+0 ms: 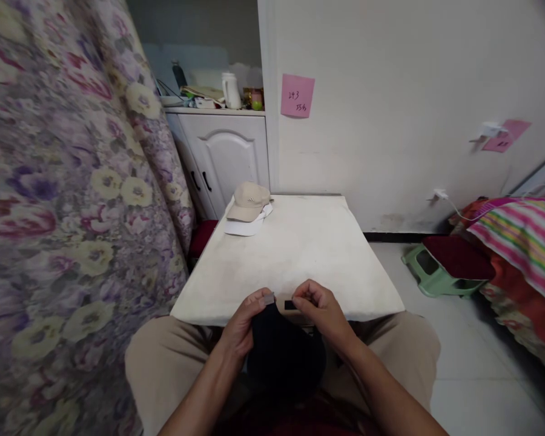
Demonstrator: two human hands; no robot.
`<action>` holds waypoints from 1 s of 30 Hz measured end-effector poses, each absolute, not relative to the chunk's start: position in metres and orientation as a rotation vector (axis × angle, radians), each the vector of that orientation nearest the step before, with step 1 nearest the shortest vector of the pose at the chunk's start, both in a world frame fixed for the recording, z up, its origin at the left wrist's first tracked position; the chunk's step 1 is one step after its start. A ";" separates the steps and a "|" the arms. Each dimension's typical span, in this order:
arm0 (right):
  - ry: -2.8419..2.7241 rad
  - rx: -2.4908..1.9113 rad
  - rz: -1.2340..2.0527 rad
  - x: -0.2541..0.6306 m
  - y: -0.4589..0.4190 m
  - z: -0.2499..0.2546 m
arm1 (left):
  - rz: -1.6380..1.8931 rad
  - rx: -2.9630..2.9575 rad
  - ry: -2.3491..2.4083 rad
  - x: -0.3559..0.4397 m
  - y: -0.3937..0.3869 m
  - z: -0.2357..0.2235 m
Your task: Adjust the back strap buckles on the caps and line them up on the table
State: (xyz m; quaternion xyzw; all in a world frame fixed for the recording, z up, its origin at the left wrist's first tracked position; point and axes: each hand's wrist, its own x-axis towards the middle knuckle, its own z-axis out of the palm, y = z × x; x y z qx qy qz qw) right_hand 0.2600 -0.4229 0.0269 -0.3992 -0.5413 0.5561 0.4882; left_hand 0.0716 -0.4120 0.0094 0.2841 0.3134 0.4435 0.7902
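Observation:
A dark cap (286, 357) hangs over my lap at the near edge of the white-covered table (309, 254). My left hand (245, 321) is closed on the cap's left side, its thumb beside a small greyish tab (269, 298) at the cap's edge. Across a small gap, my right hand (322, 309) pinches a short black strap (290, 304) between thumb and fingers. Whether that strap is joined to the cap is too dark to make out. Farther back on the table, a beige cap (251, 201) rests on a white cap (244, 227).
A floral curtain (82, 212) hangs close on the left. Behind the table are a white cabinet (229, 151) and the wall. At right stand a green stool (431, 272) with a dark red top and a bed with a striped cover (527, 236).

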 end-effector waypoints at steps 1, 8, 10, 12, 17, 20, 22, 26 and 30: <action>-1.289 -0.992 1.309 0.259 -0.422 0.027 | 0.952 0.615 0.672 0.072 -0.412 0.010; -1.276 -1.023 1.327 0.253 -0.415 0.029 | 0.946 0.679 0.722 0.074 -0.415 0.013; -1.259 -1.027 1.340 0.253 -0.415 0.031 | 0.931 0.696 0.738 0.074 -0.415 0.015; -1.248 -1.031 1.347 0.253 -0.415 0.032 | 0.923 0.705 0.756 0.074 -0.416 0.016; -1.204 -1.023 1.382 0.253 -0.415 0.029 | 0.911 0.707 0.763 0.074 -0.416 0.019; -1.171 -1.010 1.417 0.253 -0.414 0.025 | 0.909 0.713 0.766 0.074 -0.416 0.019; -1.160 -1.004 1.436 0.252 -0.414 0.023 | 0.905 0.718 0.768 0.073 -0.415 0.018; -1.144 -0.979 1.500 0.253 -0.414 0.022 | 0.896 0.742 0.777 0.073 -0.416 0.018; -1.131 -0.943 1.586 0.258 -0.411 0.020 | 0.889 0.782 0.796 0.075 -0.416 0.019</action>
